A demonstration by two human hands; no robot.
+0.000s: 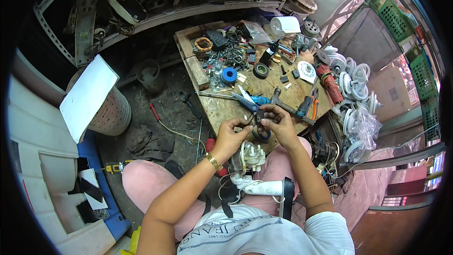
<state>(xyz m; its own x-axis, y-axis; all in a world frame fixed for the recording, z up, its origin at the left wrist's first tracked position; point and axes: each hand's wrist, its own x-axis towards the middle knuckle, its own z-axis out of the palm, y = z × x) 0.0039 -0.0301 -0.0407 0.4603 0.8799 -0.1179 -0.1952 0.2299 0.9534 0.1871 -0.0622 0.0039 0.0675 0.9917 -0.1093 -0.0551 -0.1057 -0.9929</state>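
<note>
My left hand (233, 134) pinches near the lower left side of a small dark part (259, 117); whether it grips the part itself is hard to tell. My right hand (278, 123) holds that part between thumb and fingers at the bench's front edge. Blue-handled scissors (248, 102) lie just beyond, beside a hammer (278, 97) and orange-handled pliers (311, 106). Below my hands, a white appliance assembly (252, 156) with a jointed arm (262, 188) and loose wires rests between my legs.
The wooden bench (191, 68) holds screws, tape rolls and a red grinder (330, 85). White reels (356, 80) pile at its right. A perforated bin (108, 111) with a white board (89, 92) stands left. Shelving (155, 16) runs behind; a red-handled tool (154, 111) lies on the floor.
</note>
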